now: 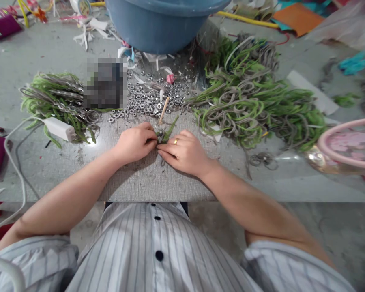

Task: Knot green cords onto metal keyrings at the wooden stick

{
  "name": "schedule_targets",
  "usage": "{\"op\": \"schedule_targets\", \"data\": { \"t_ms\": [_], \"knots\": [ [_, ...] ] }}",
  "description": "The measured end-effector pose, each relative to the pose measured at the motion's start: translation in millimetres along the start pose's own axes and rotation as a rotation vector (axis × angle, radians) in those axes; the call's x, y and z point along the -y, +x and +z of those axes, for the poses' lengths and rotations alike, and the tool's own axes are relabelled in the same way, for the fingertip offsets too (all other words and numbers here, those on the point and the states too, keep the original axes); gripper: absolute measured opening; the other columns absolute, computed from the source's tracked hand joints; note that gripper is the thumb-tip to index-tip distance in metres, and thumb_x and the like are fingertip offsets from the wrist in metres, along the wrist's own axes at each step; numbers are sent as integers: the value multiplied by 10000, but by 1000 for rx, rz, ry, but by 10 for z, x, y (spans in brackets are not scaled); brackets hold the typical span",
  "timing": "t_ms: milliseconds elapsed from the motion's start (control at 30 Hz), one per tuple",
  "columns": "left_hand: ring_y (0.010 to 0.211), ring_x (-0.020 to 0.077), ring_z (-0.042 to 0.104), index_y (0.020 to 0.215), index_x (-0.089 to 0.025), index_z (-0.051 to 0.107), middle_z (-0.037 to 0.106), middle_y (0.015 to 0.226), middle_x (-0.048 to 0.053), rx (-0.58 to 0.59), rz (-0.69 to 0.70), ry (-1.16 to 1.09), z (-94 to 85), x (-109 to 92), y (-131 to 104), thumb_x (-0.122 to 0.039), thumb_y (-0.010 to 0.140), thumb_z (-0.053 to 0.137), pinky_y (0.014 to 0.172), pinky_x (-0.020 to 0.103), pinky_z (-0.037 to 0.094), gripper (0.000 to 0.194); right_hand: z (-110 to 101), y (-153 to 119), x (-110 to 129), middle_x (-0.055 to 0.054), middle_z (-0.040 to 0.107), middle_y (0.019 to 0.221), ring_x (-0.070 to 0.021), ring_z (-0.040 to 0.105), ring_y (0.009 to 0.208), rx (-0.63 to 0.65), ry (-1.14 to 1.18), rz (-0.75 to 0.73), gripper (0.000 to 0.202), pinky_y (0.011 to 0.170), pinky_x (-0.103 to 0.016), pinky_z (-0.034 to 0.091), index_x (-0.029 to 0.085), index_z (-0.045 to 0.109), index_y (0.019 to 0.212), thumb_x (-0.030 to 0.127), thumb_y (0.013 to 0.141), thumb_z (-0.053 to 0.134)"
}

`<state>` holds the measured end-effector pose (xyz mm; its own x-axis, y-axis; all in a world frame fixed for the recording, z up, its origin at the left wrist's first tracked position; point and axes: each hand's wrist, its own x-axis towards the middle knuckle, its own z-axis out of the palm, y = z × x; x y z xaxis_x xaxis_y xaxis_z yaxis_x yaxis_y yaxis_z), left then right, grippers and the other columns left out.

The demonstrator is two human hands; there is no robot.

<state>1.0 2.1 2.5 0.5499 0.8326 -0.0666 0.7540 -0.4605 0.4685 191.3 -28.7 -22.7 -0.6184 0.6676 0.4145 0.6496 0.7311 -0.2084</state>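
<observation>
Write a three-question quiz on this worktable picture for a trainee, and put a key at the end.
1. Fill the gap: between the left hand and the right hand, a ____ cord end sticks out.
2. Choose: the gold ring is on (A) the left hand, (B) the right hand, (C) neither.
3. True or false: the blue basin is nearer the hands than the metal nuts are.

Key: 1. green. 2. B. 3. False; the blue basin is beyond the metal nuts.
</observation>
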Motion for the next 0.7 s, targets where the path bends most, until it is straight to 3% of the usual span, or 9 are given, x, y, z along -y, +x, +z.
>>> {"op": "schedule_targets", "data": {
  "t_ms": [367, 533, 700],
  "knots": [
    [835, 177, 647, 821, -162, 724, 669, 983, 62, -32, 18, -24, 22, 24, 4, -247, 818, 496, 737, 290, 490, 244, 26, -15, 36, -77, 712, 739, -211, 597, 709, 113, -127, 68, 329, 706, -360, 317, 138, 717, 1024, 291, 960, 433],
    [823, 184, 643, 870, -159, 713, 664, 1005, 70, -38, 2, 9, 35, 5, -9, -250, 830, 483, 710, 295, 480, 251, 8, 7, 51, -68, 702, 727, -202, 585, 700, 135, -122, 68, 301, 703, -356, 301, 159, 720, 957, 281, 957, 444],
    [825, 191, 644, 906, -160, 709, 657, 1024, 72, -37, -17, 42, 40, -8, -16, -252, 834, 486, 698, 299, 474, 252, -11, 10, 43, -39, 682, 675, -171, 576, 665, 114, -11, -44, 335, 704, -334, 328, 173, 724, 858, 296, 966, 431]
  ]
}}
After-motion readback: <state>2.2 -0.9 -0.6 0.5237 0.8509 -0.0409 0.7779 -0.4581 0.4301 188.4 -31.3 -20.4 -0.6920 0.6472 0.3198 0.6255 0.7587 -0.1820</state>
